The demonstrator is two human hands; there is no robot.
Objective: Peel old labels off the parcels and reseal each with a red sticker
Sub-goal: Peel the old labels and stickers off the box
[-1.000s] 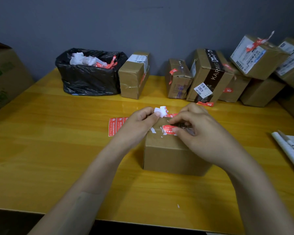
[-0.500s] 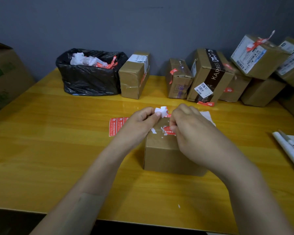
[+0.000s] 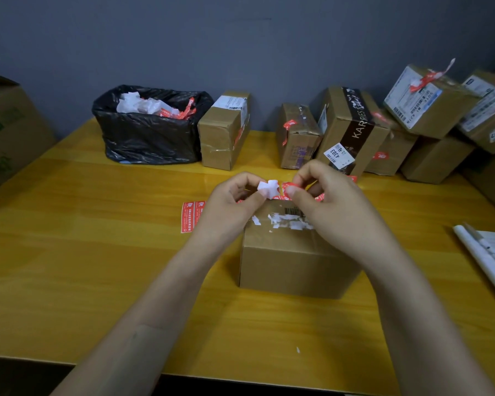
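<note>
A brown cardboard parcel (image 3: 295, 261) stands in the middle of the yellow table (image 3: 97, 252). White label remnants (image 3: 287, 221) cling to its top. Above its far edge my left hand (image 3: 229, 207) pinches a crumpled white label scrap (image 3: 267, 188). My right hand (image 3: 329, 204) pinches a peeled red sticker strip (image 3: 289, 186) right beside that scrap. A sheet of red stickers (image 3: 190, 217) lies flat on the table left of the parcel, partly behind my left hand.
A black bin bag (image 3: 149, 132) with white and red scraps sits at the back left. Several parcels (image 3: 349, 130) are lined and stacked along the back wall to the right. A large carton (image 3: 6, 130) is at far left. White paper (image 3: 492, 252) lies at right.
My right hand has risen from the parcel top, pulling the red strip off it up beside the left hand's scrap. The torn white patch on the box is now uncovered.
</note>
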